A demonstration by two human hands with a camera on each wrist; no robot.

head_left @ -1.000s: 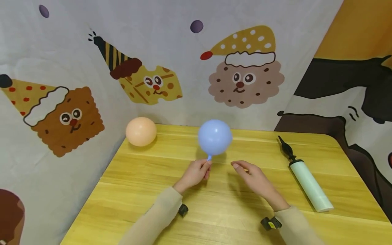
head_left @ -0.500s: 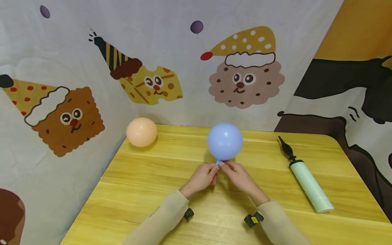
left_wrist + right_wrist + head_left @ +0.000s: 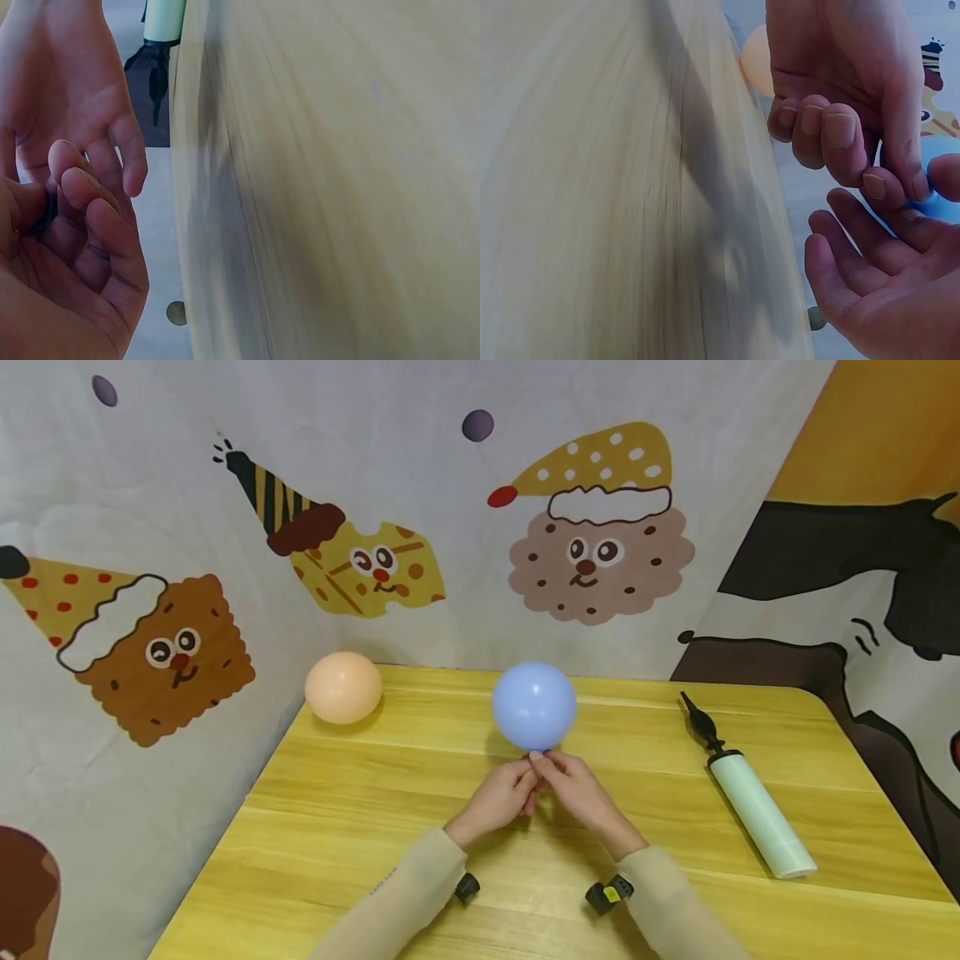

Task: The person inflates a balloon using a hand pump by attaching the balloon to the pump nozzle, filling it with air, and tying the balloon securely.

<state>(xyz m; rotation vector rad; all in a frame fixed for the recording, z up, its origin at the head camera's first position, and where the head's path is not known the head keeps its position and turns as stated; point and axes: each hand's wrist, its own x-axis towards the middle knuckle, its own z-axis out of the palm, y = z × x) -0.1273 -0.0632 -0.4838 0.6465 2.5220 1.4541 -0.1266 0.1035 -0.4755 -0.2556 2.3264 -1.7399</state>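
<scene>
A round, inflated blue balloon (image 3: 534, 706) stands above both hands, its neck pointing down. My left hand (image 3: 497, 797) pinches the neck between thumb and forefinger. Right beside it, my right hand (image 3: 583, 792) has thumb and forefinger on the same neck, close under the balloon's body. The fingers mostly cover the neck in the head view. In the right wrist view, the left hand (image 3: 840, 90) has its fingers curled, and blue balloon skin shows by the right thumb (image 3: 946, 176). A small dark piece lies in the left grip (image 3: 46, 214) in the left wrist view.
An inflated peach balloon (image 3: 343, 687) rests at the table's back left corner. On the right lies a pale green hand pump (image 3: 761, 814) with a black nozzle (image 3: 702, 724). A printed cloth (image 3: 420, 643) hangs behind the wooden table (image 3: 337, 827).
My right hand has come in from the right to the balloon's neck beside the left hand. The blue balloon went right, then slightly back left, and less of its neck shows now.
</scene>
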